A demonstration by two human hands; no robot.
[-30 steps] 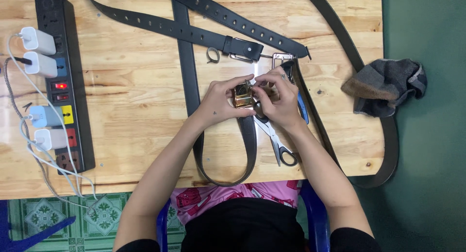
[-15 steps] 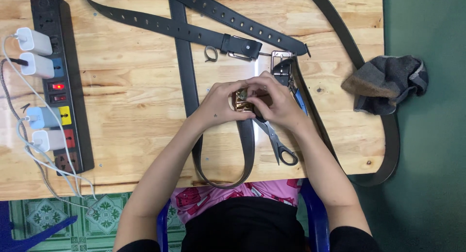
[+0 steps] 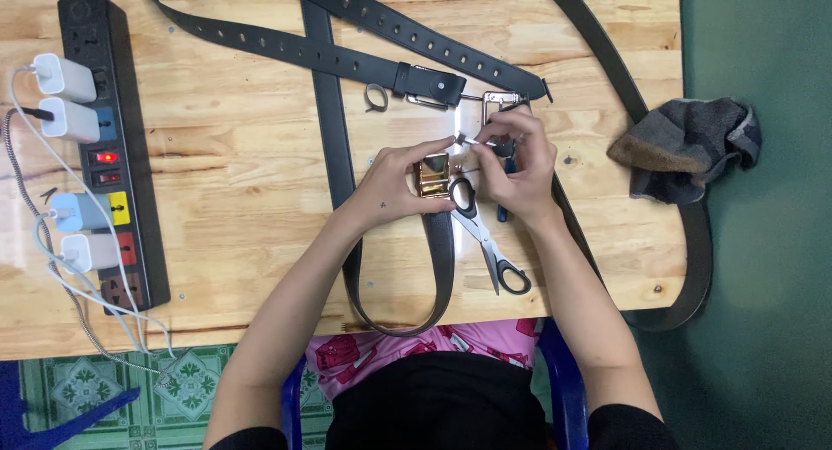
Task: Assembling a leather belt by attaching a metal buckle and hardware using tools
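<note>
Head view: the left hand (image 3: 394, 183) pinches one gold buckle (image 3: 432, 174) on a black belt (image 3: 439, 242) that loops toward the body. The right hand (image 3: 513, 164) is closed on a small tool (image 3: 496, 144) just above the buckle. One pair of scissors (image 3: 487, 242) lies under the hands. Two more belts (image 3: 364, 64) cross beyond them; one power strip (image 3: 113, 147) sits far left, one cloth (image 3: 685, 147) right.

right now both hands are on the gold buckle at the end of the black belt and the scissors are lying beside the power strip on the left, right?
Not quite. The head view shows the scissors lying next to the hands, just under the right hand, far from the power strip. The rest holds: the left hand and right hand are on the gold buckle at the end of the black belt.
</note>
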